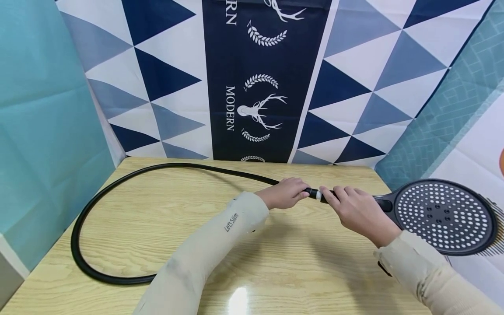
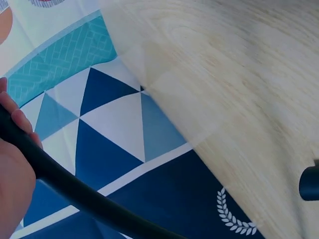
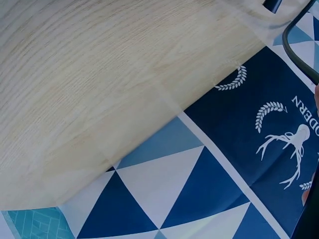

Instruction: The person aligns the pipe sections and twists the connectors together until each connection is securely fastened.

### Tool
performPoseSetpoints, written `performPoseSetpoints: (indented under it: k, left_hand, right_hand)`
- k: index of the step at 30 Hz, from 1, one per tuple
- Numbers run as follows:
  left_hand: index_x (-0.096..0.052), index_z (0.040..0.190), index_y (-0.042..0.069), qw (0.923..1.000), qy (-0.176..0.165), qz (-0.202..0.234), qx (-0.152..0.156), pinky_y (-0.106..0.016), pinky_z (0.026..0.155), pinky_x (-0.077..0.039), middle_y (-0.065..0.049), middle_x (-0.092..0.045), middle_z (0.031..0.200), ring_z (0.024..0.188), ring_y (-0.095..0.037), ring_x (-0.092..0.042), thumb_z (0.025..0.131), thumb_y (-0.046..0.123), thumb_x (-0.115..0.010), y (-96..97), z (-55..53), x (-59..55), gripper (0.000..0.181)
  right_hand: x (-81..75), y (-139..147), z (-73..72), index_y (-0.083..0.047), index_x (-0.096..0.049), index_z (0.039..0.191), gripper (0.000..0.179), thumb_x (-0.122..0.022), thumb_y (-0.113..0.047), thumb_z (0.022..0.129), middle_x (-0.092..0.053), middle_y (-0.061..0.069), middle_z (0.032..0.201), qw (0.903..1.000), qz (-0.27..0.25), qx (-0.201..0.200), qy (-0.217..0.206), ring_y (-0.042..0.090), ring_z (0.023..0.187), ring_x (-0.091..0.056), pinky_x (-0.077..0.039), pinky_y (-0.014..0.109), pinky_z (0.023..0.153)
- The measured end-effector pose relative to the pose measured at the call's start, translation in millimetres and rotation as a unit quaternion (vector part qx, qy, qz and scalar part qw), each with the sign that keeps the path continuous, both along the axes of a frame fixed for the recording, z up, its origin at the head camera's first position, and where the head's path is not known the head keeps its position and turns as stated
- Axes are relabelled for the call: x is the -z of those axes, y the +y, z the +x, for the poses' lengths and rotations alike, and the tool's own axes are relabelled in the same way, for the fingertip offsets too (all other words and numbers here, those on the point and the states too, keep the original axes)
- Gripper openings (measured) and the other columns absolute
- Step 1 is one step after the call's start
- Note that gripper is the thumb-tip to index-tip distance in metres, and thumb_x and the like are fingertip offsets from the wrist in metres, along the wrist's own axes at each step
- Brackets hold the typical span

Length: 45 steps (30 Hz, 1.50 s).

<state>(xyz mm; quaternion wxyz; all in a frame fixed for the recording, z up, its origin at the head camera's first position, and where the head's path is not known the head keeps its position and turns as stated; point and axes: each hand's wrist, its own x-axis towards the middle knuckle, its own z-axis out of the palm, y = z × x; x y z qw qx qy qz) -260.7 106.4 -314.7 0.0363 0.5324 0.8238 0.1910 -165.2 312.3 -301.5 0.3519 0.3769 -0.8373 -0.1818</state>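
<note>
A black hand shower with a wide round head point(image 1: 437, 218), its face dotted with pale nozzles, is at the right in the head view. My right hand point(image 1: 356, 214) grips its handle. Just left of that, my left hand point(image 1: 284, 193) holds the black shower hose point(image 1: 173, 165) close to its end fitting. A white ring point(image 1: 318, 195) shows at the joint between the two hands, where hose and handle meet in line. Fingers point(image 2: 22, 122) wrap the hose in the left wrist view. At the right wrist view's edge, the dark handle point(image 3: 308, 214) is partly visible.
From the left hand the hose loops over the wooden table point(image 1: 130, 232) and passes behind the left forearm. A dark cylindrical piece point(image 2: 310, 183) shows at the left wrist view's edge. Patterned cloth point(image 1: 260, 109) hangs behind, with teal sheets point(image 1: 43, 109) at the sides.
</note>
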Motion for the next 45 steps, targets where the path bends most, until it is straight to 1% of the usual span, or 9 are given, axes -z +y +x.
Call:
performPoseSetpoints:
  k: [2,8,16,20,23,28,32,41,45]
  left_hand:
    - [-0.061,0.104,0.004,1.0000,0.006,0.005,-0.002,-0.030,0.083,-0.039,-0.004,-0.056,0.092,0.088,-0.017,-0.051,0.105,0.019,-0.042,-2.4,0.2,-0.9,0.024]
    - [-0.066,0.103,0.006,0.9980,0.060,0.013,-0.017,-0.028,0.083,-0.044,-0.004,-0.063,0.094,0.087,-0.014,-0.056,0.102,0.023,-0.050,-7.0,1.7,-2.0,0.023]
    - [-0.068,0.099,0.008,0.9931,0.114,0.005,-0.026,-0.027,0.080,-0.045,-0.001,-0.064,0.090,0.082,-0.012,-0.056,0.101,0.027,-0.054,-5.2,6.6,2.1,0.024]
    - [-0.068,0.098,0.008,0.9931,0.114,0.004,-0.028,-0.026,0.078,-0.045,0.000,-0.063,0.086,0.078,-0.011,-0.055,0.100,0.027,-0.054,-4.2,8.2,5.2,0.024]
    - [-0.067,0.097,0.008,0.9945,0.104,0.003,-0.016,-0.026,0.077,-0.045,0.000,-0.061,0.084,0.077,-0.011,-0.054,0.100,0.026,-0.054,-4.5,8.5,6.2,0.023]
    - [-0.066,0.100,0.011,0.9947,0.102,0.001,0.003,-0.024,0.078,-0.044,0.004,-0.060,0.084,0.077,-0.008,-0.054,0.102,0.032,-0.049,-5.0,3.1,11.3,0.027]
    - [-0.068,0.103,0.011,0.9951,0.099,0.001,-0.001,-0.023,0.077,-0.044,0.003,-0.060,0.085,0.077,-0.008,-0.053,0.101,0.029,-0.052,-7.2,4.6,9.2,0.024]
    - [-0.066,0.098,0.011,0.9926,0.120,0.013,0.007,-0.021,0.069,-0.041,0.003,-0.051,0.078,0.069,-0.009,-0.047,0.099,0.030,-0.055,-4.3,4.6,10.7,0.022]
    - [-0.066,0.102,0.009,0.9940,0.109,0.011,0.002,-0.023,0.071,-0.043,0.000,-0.057,0.083,0.072,-0.009,-0.049,0.100,0.028,-0.055,1.8,5.7,11.0,0.022]
  right_hand:
    - [1.5,-0.9,-0.2,0.004,-0.060,0.113,0.060,-0.005,-0.019,0.107,-0.055,0.017,0.078,1.0000,-0.005,0.000,-0.002,0.023,0.055,-0.052,-0.047,0.034,0.046]
    - [5.2,-2.5,-0.8,0.004,-0.058,0.113,0.056,-0.008,-0.020,0.107,-0.054,0.016,0.077,0.9998,-0.019,-0.004,-0.006,0.025,0.055,-0.053,-0.048,0.035,0.046]
    - [7.3,1.0,1.5,0.003,-0.057,0.114,0.058,-0.005,-0.020,0.107,-0.054,0.016,0.077,0.9999,-0.004,-0.006,-0.008,0.023,0.054,-0.052,-0.048,0.035,0.048]
    - [9.6,2.0,2.2,0.003,-0.058,0.114,0.059,-0.005,-0.020,0.107,-0.054,0.016,0.078,0.9999,0.005,-0.005,-0.008,0.022,0.054,-0.051,-0.047,0.034,0.047]
    - [12.0,2.2,3.4,0.003,-0.059,0.114,0.059,-0.005,-0.021,0.107,-0.054,0.016,0.077,0.9999,0.005,-0.005,-0.010,0.022,0.053,-0.050,-0.047,0.034,0.047]
    - [14.3,0.8,4.7,0.003,-0.059,0.114,0.058,-0.006,-0.021,0.108,-0.054,0.016,0.077,0.9999,0.002,-0.007,-0.007,0.022,0.053,-0.051,-0.047,0.034,0.046]
    - [13.4,-0.6,4.0,0.002,-0.059,0.113,0.058,-0.006,-0.021,0.108,-0.054,0.016,0.077,0.9999,0.003,-0.009,-0.006,0.022,0.053,-0.050,-0.047,0.034,0.046]
    - [11.7,1.2,5.8,0.003,-0.057,0.112,0.059,-0.003,-0.021,0.107,-0.055,0.016,0.077,0.9997,0.008,0.002,-0.023,0.023,0.054,-0.053,-0.049,0.034,0.048]
    - [12.1,4.8,4.9,0.003,-0.058,0.113,0.059,-0.005,-0.021,0.108,-0.054,0.016,0.076,0.9998,0.001,0.000,-0.018,0.023,0.054,-0.052,-0.048,0.035,0.047]
